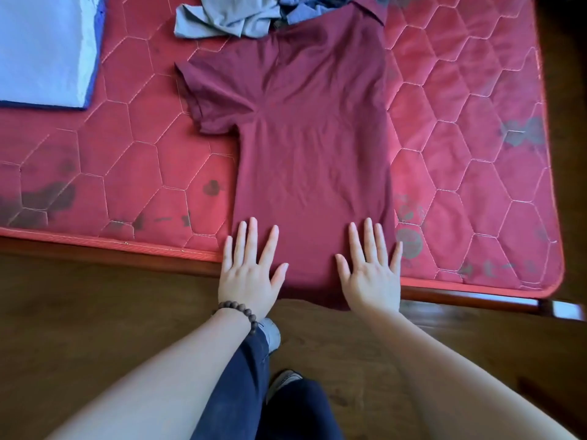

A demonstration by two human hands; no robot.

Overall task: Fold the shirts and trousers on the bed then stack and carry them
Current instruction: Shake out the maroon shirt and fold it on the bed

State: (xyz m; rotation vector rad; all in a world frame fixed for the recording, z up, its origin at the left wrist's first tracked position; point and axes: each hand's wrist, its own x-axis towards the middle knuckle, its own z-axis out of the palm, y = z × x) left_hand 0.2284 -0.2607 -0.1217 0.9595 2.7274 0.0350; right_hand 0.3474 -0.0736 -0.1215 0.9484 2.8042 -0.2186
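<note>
Red mattress (460, 128) — maroon shirt (311, 138), clothes pile (235, 20)

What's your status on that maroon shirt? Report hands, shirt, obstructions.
Left hand and right hand flat, pressing the hem. Maroon shirt folded in half lengthwise, one sleeve out. Grey clothes pile touches its collar end.

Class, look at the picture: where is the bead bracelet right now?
In the head view, the bead bracelet circles the left wrist, just behind the left hand pressing the maroon shirt's hem at the mattress edge.
</note>
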